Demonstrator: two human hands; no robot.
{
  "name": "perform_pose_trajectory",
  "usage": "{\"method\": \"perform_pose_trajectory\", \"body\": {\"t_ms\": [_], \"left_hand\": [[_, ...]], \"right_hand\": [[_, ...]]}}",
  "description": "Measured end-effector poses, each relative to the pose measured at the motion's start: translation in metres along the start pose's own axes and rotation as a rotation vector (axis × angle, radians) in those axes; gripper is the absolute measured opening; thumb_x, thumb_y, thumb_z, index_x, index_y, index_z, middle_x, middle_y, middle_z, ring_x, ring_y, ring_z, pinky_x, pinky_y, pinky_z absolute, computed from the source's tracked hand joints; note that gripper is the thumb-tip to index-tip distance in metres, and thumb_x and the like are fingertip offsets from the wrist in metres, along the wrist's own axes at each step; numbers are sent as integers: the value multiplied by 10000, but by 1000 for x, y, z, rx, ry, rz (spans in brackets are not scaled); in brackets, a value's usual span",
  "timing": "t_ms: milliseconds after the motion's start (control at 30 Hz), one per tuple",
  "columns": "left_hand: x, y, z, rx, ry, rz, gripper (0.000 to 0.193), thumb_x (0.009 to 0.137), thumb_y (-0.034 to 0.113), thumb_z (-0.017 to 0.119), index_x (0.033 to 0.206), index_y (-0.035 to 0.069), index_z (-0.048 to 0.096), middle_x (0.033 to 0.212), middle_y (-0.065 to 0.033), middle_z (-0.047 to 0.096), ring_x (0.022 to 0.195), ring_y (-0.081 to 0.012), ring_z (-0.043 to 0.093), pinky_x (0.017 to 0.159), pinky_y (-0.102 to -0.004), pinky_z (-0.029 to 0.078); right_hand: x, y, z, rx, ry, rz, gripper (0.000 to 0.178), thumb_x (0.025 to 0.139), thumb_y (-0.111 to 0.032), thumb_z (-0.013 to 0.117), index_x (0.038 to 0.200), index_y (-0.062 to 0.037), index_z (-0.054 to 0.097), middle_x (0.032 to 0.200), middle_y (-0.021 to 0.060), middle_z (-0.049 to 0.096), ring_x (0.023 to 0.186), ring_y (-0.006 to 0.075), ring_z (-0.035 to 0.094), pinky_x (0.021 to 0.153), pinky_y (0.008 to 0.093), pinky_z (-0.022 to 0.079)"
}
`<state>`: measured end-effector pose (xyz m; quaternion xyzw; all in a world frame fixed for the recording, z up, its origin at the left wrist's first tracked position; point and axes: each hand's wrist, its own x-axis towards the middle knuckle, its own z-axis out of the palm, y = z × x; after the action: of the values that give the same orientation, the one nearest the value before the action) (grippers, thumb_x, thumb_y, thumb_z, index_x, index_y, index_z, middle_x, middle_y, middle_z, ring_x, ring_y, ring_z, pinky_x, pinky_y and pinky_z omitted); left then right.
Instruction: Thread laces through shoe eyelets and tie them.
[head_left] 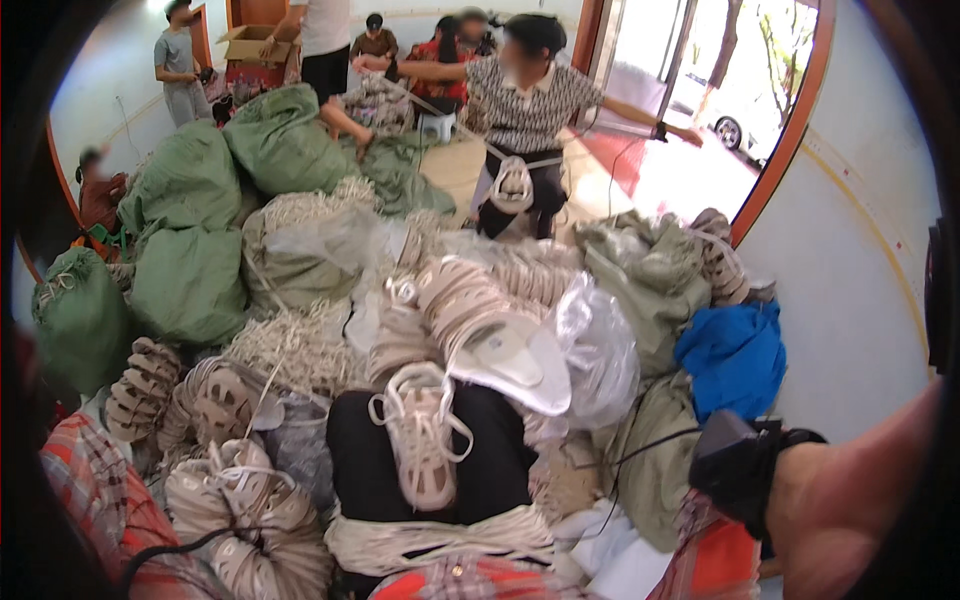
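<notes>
Resting across the black trousers at lower centre, the beige sneaker lies on the lap, pale lace loops arching out from both sides. The left hand and the right hand are both out of sight; only the right forearm enters at lower right, wearing a strapped black device, so I cannot tell how either grips. The thighs alone seem to support the shoe; were the knees to part or tilt, it could slide off. Its loose loops might snag in the soft, stringy lace bundle heaped just below, and a wide pull could catch the thin black cable. Beyond, a ridged stack of beige shoe pieces ends in a smooth, rounded white face beside crinkled, glossy clear plastic. More shoes fan out at lower left; green sacks bulge at upper left; rumpled blue cloth sits at right.
</notes>
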<state>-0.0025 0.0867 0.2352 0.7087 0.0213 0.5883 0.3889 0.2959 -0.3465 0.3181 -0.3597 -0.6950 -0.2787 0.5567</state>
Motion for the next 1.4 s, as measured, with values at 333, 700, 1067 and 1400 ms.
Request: {"method": "perform_pose_trajectory", "body": {"t_ms": [333, 700, 1067, 1400], "left_hand": [[-15, -4, -15, 47, -49, -74, 394, 958, 278, 434, 1204, -8, 547, 1206, -133, 570, 1141, -211, 517, 985, -329, 398], [-77, -13, -30, 140, -92, -315, 393, 962, 279, 428, 1200, -5, 560, 1221, -131, 571, 1170, -214, 509, 1010, -341, 390], [-143, -227, 34, 290, -1081, -1232, 510, 761, 448, 687, 960, -21, 681, 835, -77, 674, 740, -165, 598, 671, -309, 460], [-147, -208, 60, 853, -937, -956, 354, 694, 321, 712, 864, 10, 703, 721, -174, 671, 649, -310, 645, 625, -404, 496]], "right_hand": [[-40, 26, -51, -100, -15, 95, 503, 832, -268, 549, 1190, 80, 494, 1162, 206, 526, 1046, 314, 520, 977, 438, 366], [-20, 59, 133, -126, -106, 324, 568, 797, -279, 565, 1215, 95, 478, 1176, 231, 511, 1032, 339, 523, 984, 471, 356], [-290, 219, 228, -533, -658, 963, 539, 753, -148, 702, 1221, 24, 500, 1176, 191, 565, 1155, 320, 487, 981, 384, 384], [-351, 243, 247, 651, -193, 1919, 485, 731, -107, 733, 1162, 45, 570, 965, 82, 648, 795, 168, 618, 691, 301, 499]]}}
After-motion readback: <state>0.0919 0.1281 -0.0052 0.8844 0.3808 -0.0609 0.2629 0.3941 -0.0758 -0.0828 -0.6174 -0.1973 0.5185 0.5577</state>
